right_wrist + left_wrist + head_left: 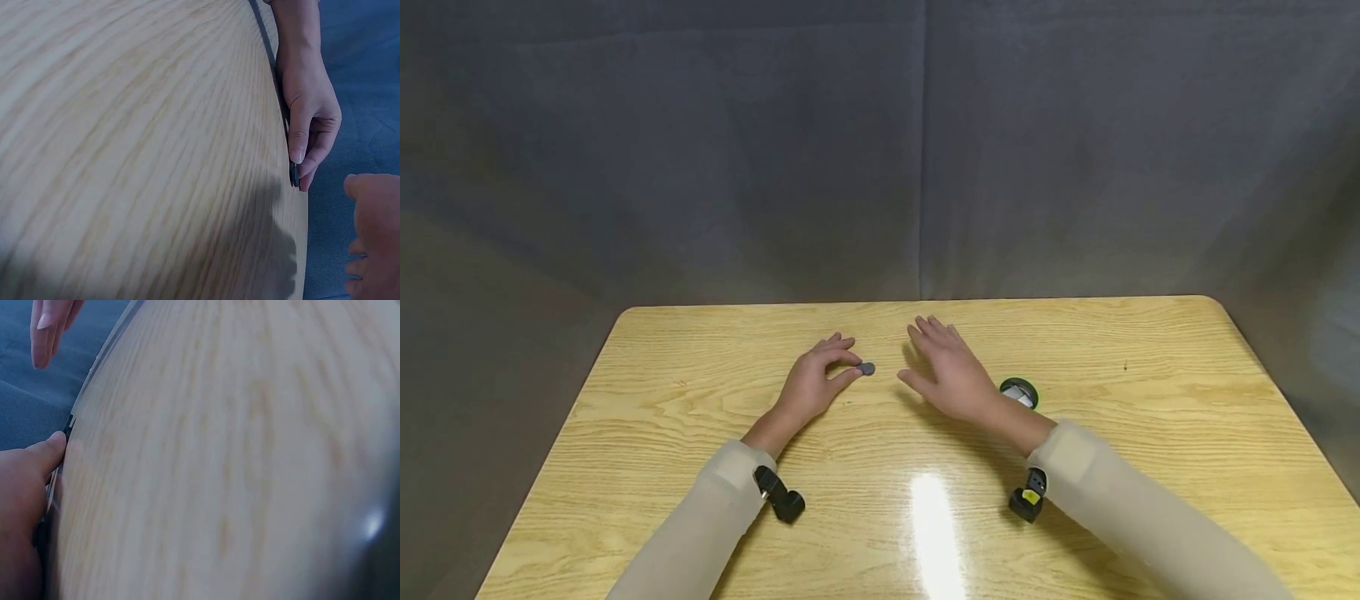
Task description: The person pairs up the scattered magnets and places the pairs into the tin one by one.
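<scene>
Between thumb and index finger, my left hand (810, 382) pinches a small dark grey round disc (867, 368), low over the wooden table. The right wrist view shows the disc (294, 174) edge-on at the left hand's fingertips, right by the tabletop. Across from it, my right hand (951, 379) is held over the table with fingers extended and thumb spread, holding nothing, its shadow falling on the wood. Near the right wrist lies a round black container (1019, 392) with a green edge and pale pieces inside; the wrist partly hides it.
The light wooden table (700, 350) has rounded far corners. A dark grey cloth (775, 167) hangs behind it and at both sides. A tiny dark speck (1125, 366) lies on the right part of the tabletop. Light glares off the front middle.
</scene>
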Available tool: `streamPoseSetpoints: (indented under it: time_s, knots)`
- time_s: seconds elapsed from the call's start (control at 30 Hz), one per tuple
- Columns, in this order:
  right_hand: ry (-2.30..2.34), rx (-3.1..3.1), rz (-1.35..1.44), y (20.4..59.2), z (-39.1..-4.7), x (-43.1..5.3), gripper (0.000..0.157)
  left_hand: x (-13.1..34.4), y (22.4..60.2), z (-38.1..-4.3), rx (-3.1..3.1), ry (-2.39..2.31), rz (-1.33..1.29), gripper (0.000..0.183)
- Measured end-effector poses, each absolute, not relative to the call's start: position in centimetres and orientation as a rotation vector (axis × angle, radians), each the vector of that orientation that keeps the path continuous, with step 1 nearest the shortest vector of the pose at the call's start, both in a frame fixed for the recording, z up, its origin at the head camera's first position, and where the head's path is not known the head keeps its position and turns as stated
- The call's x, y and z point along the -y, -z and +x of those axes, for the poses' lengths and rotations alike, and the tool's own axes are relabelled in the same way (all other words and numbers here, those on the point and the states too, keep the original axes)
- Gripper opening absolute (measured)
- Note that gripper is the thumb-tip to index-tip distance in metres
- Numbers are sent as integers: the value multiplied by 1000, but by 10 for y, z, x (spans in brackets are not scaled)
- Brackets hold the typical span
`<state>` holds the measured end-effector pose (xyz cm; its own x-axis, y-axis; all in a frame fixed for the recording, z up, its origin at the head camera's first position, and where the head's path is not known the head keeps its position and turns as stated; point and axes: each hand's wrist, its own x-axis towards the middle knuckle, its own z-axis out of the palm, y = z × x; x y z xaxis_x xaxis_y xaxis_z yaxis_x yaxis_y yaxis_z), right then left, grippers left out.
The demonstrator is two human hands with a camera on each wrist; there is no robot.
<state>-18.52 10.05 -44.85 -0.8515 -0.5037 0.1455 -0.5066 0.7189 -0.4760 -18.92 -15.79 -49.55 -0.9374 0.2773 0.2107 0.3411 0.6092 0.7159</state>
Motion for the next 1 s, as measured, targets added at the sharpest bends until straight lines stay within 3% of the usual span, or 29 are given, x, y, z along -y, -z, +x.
streamPoseSetpoints:
  time_s: [0.33,1.0]
  knots:
    - [-587,2996,799,445,-176,-116,90,159,496,-188,2745,1241,-524,19]
    - [-666,3011,727,443,-158,-188,90,157,493,-186,2767,1224,-524,25]
